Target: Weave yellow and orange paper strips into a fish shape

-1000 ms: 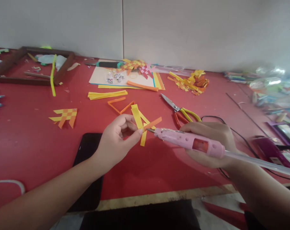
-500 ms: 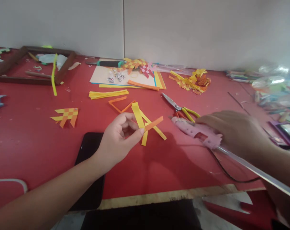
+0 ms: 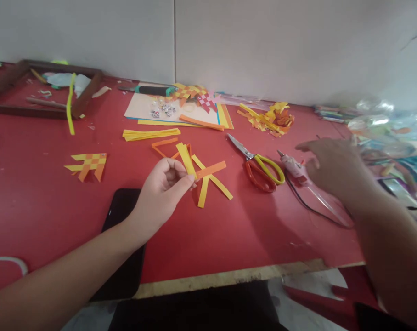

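My left hand (image 3: 163, 191) is closed, thumb against fingers, pinching a yellow paper strip (image 3: 185, 158) joined to an orange paper strip (image 3: 213, 168) that points right. Loose yellow strips (image 3: 222, 187) lie just beyond the fingertips on the red table. My right hand (image 3: 335, 168) hovers with fingers apart and nothing held, over and right of a pink glue gun (image 3: 296, 170). The glue gun lies on the tabletop, a clear glue stick (image 3: 324, 200) sticking out of its back. Between the hands are scissors (image 3: 250, 156) with one red and one yellow handle.
A woven paper fish (image 3: 91, 162) and a black phone (image 3: 126, 202) lie at left. Behind them is a brown wooden frame (image 3: 87, 96). Yellow strips (image 3: 151, 134), card sheets (image 3: 136, 106) and paper scraps (image 3: 280, 119) sit farther back. Plastic packets (image 3: 384, 124) crowd the right side.
My right hand has let go of the glue gun, which now rests on the table, and has opened above it. The left hand still pinches the strips; the view has shifted slightly.
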### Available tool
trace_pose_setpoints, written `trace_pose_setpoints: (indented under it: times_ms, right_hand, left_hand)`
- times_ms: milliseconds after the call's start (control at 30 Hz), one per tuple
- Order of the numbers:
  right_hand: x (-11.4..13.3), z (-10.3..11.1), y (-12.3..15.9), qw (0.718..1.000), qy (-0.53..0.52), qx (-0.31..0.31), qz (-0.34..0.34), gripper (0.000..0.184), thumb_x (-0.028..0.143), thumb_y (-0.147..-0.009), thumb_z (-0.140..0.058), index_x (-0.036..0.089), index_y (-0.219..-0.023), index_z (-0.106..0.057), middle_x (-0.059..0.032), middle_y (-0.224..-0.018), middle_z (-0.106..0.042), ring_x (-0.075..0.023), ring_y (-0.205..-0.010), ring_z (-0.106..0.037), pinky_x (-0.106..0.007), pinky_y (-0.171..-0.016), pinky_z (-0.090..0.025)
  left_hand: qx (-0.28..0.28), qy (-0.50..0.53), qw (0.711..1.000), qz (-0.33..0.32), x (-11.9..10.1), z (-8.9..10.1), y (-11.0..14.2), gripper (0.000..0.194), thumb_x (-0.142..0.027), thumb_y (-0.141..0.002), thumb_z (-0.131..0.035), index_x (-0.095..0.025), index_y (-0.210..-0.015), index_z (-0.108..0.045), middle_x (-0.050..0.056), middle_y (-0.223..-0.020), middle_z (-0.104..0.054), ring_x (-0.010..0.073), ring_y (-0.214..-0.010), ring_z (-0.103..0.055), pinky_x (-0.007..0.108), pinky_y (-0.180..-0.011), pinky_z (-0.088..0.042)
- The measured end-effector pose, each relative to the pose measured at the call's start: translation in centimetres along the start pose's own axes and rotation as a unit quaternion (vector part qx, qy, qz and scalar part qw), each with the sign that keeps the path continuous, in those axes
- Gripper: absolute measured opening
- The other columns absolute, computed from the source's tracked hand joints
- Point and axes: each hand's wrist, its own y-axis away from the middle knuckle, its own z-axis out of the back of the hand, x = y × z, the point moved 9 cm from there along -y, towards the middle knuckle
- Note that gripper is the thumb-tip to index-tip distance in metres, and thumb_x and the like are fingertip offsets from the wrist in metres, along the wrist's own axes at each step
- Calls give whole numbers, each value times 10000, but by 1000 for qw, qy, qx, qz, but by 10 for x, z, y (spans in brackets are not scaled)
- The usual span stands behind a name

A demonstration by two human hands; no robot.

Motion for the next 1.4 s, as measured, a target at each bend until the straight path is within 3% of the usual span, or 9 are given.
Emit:
trace_pose_setpoints:
  times_ms: [67,167,267,500,800,1033,1133,1233,1400]
  right_hand:
    - [48,-31,-7,994,14,83,-75,149,224,-886,-558,200,-951,-691,-88,-869,-721,-223,-708,-645,-323,-567,-428]
    - [140,-82,-11,975,-76,203,-47,166,279,-912,-566,221,-821,-693,-11,-744,-701,-159,-654,-628,-289,-607,-463]
    - [179,-109,-12,971,-69,220,-65,261,402,-887,-613,172,-777,-669,-69,-770,-668,-225,-779,-589,-375,-740,-460]
    - [179,-121,-11,962,-165,196,-96,43,233,-853,-651,208,-823,-669,-58,-911,-622,-222,-875,-520,-415,-862,-414]
    - [181,-124,-10,968,-168,148,-110,111,323,-862,-656,212,-872,-653,-70,-947,-629,-257,-919,-508,-438,-843,-402]
    - [181,-118,-12,959,-234,106,-118,72,152,-844,-589,208,-819,-625,-58,-913,-643,-223,-880,-552,-412,-823,-451]
    - [153,-113,-6,907,-353,61,-223,49,221,-846,-597,201,-806,-576,-14,-774,-625,-159,-697,-585,-313,-648,-478]
    - [126,-117,1,797,-502,11,-335,200,335,-802,-686,199,-764,-544,37,-635,-588,-92,-485,-515,-244,-472,-421]
    - [99,-115,1,639,-645,-113,-403,386,247,-622,-842,227,-942,-626,40,-724,-686,-99,-621,-635,-184,-484,-480]
  left_hand:
    - [-16,18,1000,0,0,4,-1,177,-185,-803,-704,-201,-872,-541,-52,-754,-587,104,-710,-651,255,-738,-528]
    - [-32,48,998,1,-1,9,-4,190,-193,-798,-712,-199,-899,-552,-49,-754,-617,105,-731,-654,247,-745,-529]
    - [-41,82,995,30,2,11,-5,218,-200,-781,-732,-195,-894,-546,-40,-741,-657,96,-701,-642,234,-720,-526]
    - [-50,94,993,57,7,12,-6,305,-258,-735,-801,-203,-922,-566,-34,-751,-680,113,-768,-658,231,-717,-518]
    - [-89,109,988,63,12,19,-7,322,-257,-737,-807,-213,-943,-565,-36,-797,-691,92,-729,-650,231,-738,-519]
    - [-82,106,988,80,13,16,-6,332,-254,-741,-803,-209,-950,-549,-35,-781,-697,86,-643,-633,217,-644,-529]
    - [-66,106,990,68,10,14,-5,348,-262,-739,-813,-207,-963,-552,-43,-730,-706,105,-685,-680,239,-723,-554]
    - [-29,88,994,64,9,7,-2,353,-289,-749,-816,-203,-974,-557,-39,-712,-722,127,-751,-717,249,-778,-555]
    - [39,-9,993,107,13,-5,4,380,-318,-765,-806,-204,-1055,-587,-26,-769,-746,140,-784,-730,270,-831,-531]
